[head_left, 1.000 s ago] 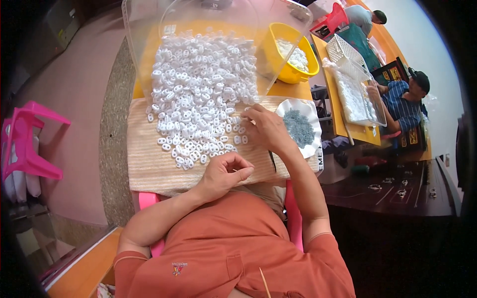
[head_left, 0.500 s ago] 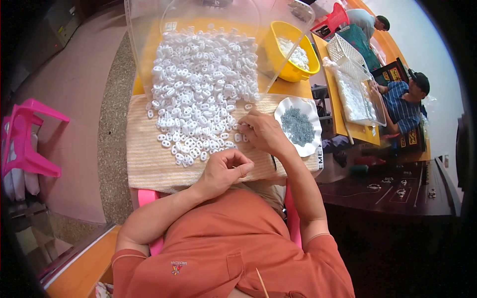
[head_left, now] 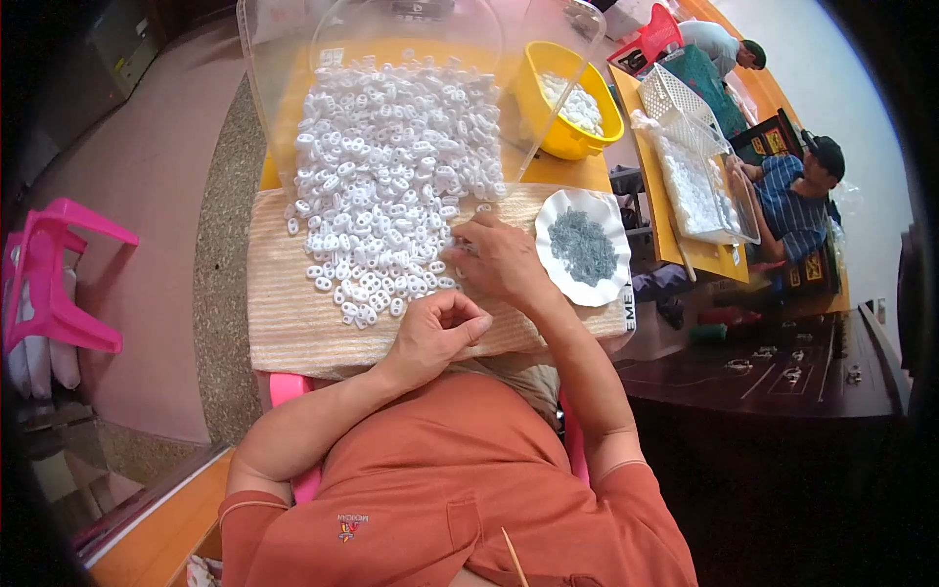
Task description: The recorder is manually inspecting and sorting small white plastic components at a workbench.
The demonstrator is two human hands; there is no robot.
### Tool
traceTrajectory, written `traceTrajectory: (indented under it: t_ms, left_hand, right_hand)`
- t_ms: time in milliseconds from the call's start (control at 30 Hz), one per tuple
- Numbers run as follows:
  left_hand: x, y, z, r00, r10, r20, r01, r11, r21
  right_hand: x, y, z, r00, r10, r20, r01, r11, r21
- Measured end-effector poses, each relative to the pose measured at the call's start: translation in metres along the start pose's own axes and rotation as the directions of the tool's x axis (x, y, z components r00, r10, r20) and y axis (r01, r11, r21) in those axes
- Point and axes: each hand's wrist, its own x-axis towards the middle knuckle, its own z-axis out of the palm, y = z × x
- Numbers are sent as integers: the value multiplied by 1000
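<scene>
A big heap of small white oval plastic pieces (head_left: 377,186), each with two holes, spills from a clear plastic bin (head_left: 269,98) onto a striped cloth (head_left: 293,333). Near the heap's front edge, my left hand (head_left: 437,335) is closed, thumb and forefinger pinched together; anything between them is too small to make out. My right hand (head_left: 499,259) reaches to the heap's right edge, palm down, fingers bent together over a few loose pieces. What its fingertips hold is hidden. Beside it, a white scalloped dish (head_left: 587,291) carries a mound of small grey-blue translucent parts (head_left: 583,247).
A yellow basin (head_left: 572,145) with white pieces stands behind the dish. At the right, a person in a striped shirt (head_left: 790,215) works at another table with a white tray (head_left: 696,196); a second person (head_left: 712,41) is beyond. A pink stool (head_left: 61,284) stands at left.
My right hand has moved left, away from the dish and over the loose pieces at the heap's edge. My left hand has kept its pinch, nearly still.
</scene>
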Motion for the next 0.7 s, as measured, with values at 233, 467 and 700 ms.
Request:
traceTrajectory:
  t_ms: [233,467,700]
  left_hand:
    - [3,-3,-2,999,39,8,-40,999,27]
    - [0,2,0,1000,-6,-15,6,1000,27]
    - [1,-4,-2,1000,23,4,-23,999,37]
  right_hand:
    - [-2,10,8,995,-34,-96,41,997,70]
    - [-3,11,1,996,-30,-79,39,993,109]
    - [21,8,0,982,-50,-181,35,996,-81]
